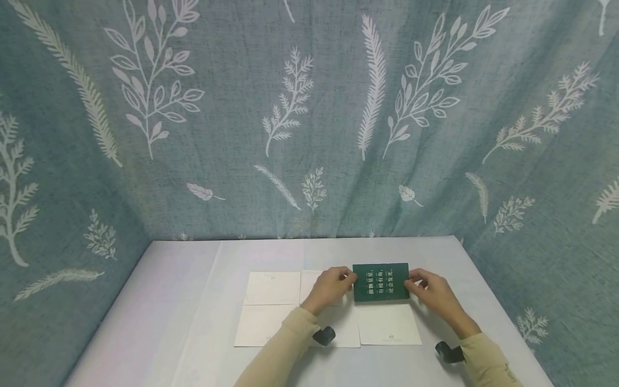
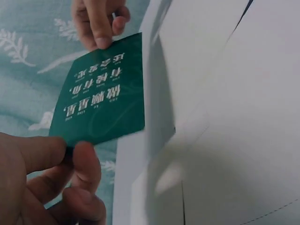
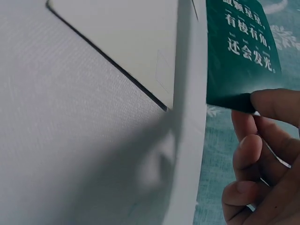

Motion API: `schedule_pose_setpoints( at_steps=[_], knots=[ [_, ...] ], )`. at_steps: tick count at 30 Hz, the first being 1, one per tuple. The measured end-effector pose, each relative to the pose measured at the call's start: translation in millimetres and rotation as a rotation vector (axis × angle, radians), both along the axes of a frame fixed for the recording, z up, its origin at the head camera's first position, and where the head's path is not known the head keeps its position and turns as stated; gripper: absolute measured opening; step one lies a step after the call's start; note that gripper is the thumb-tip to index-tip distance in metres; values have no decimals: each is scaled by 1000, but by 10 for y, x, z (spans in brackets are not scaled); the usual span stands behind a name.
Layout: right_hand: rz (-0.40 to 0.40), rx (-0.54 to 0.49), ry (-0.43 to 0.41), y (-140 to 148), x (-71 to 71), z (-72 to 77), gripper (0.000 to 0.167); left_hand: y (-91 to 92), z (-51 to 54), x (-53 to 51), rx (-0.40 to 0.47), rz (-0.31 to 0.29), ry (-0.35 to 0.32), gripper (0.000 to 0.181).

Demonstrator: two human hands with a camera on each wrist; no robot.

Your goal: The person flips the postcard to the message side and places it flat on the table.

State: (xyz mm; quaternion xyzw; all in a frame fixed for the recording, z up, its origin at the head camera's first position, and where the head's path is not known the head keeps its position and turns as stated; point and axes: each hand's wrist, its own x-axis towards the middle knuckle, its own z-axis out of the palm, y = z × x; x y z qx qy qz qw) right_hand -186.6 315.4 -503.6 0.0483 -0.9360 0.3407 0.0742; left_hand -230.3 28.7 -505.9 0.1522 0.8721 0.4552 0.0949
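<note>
A dark green card with white printed characters is held up by both hands, its printed face toward the head camera. My left hand pinches its left edge between thumb and finger. At the opposite edge my right hand pinches it the same way. In the left wrist view the card stands tilted above the table, apart from the pale cards. The right wrist view shows the thumb over one corner of the card. Below it lies a cream card with a small mark near its lower edge.
More cream cards lie side by side to the left, including an upper one and a lower one. My left forearm covers part of the middle ones. The white table ends at a green leaf-patterned curtain behind and beside it.
</note>
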Motion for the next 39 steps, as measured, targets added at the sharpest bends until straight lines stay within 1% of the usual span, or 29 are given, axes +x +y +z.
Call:
schedule_pose_setpoints(
  at_steps=[4,9,15,21,25,28,33,39],
  knots=[
    [4,-14,-8,4,32,10,34,-25,-5,23,64,16,-33,29],
    [12,-27,-8,-5,42,13,32,-66,-2,44,139,21,-97,32],
    [31,-77,-31,-17,28,-6,24,-82,-13,64,191,28,-102,33],
    [60,-90,-15,-16,34,-39,18,-88,-49,77,178,28,-82,33],
    [101,-84,11,-9,49,-37,22,-118,-55,84,165,23,-66,36],
    [123,-98,17,1,53,-39,24,-139,-58,96,158,14,-57,38],
    [112,-134,-7,14,51,-45,24,-140,-62,97,147,4,-37,35],
    [81,-150,-39,12,53,-7,28,-149,-57,87,160,-2,-29,31]
  ],
)
